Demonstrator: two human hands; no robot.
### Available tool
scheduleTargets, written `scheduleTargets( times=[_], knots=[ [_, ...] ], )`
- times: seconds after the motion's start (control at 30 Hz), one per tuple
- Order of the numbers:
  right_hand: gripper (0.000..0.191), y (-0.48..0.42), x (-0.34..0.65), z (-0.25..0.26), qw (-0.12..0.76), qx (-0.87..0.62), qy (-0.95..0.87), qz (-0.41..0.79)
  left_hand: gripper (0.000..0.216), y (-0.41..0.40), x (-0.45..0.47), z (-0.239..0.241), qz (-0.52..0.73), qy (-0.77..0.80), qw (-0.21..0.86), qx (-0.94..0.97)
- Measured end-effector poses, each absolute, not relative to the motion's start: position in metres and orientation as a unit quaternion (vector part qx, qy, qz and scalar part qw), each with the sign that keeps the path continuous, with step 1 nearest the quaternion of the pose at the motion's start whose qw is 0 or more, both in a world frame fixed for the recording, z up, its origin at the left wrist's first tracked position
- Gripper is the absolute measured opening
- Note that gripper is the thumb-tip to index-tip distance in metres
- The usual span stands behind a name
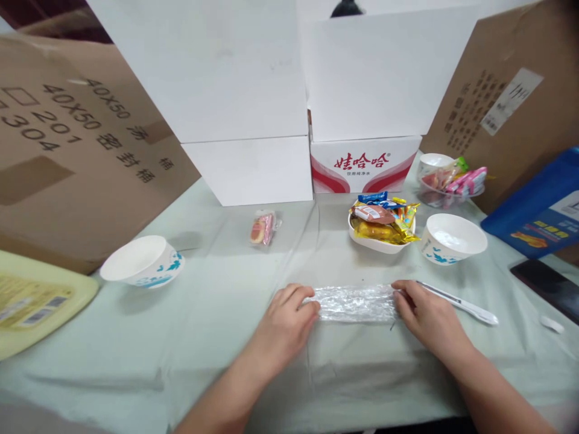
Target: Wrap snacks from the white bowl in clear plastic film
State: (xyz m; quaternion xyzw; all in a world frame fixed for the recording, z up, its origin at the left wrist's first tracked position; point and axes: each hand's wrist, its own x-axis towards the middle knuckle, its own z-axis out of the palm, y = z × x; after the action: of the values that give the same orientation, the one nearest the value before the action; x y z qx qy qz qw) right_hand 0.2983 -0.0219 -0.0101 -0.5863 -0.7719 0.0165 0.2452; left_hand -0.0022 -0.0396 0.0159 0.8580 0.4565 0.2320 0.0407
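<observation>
A long strip of crinkled clear plastic wrap (355, 303) lies flat on the pale green tablecloth (203, 337). My left hand (287, 322) has its curled fingers pinched on the strip's left end. My right hand (427, 316) grips the right end the same way. A white knife-like tool (461, 303) lies just behind my right hand, touching nothing else.
A bowl heaped with wrapped snacks (382, 226) and an empty white bowl (453, 238) stand behind the strip. Another white bowl (142, 260) sits at the left. A single wrapped snack (263, 229) lies mid-table. Cardboard and white boxes wall the back; a dark phone (545, 286) lies right.
</observation>
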Motion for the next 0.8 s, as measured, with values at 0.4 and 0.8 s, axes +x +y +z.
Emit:
scheduleTargets(
  times=[0.4, 0.8],
  knots=[
    [0.048, -0.024, 0.289, -0.01, 0.255, -0.48, -0.837, -0.064, 0.023, -0.051, 0.009, 0.012, 0.206, 0.491, 0.047, 0.845],
    [0.095, -0.034, 0.278, -0.023, 0.087, -0.353, -0.931, 0.044, 0.031, -0.039, 0.022, 0.002, 0.128, 0.56, 0.016, 0.818]
  ],
)
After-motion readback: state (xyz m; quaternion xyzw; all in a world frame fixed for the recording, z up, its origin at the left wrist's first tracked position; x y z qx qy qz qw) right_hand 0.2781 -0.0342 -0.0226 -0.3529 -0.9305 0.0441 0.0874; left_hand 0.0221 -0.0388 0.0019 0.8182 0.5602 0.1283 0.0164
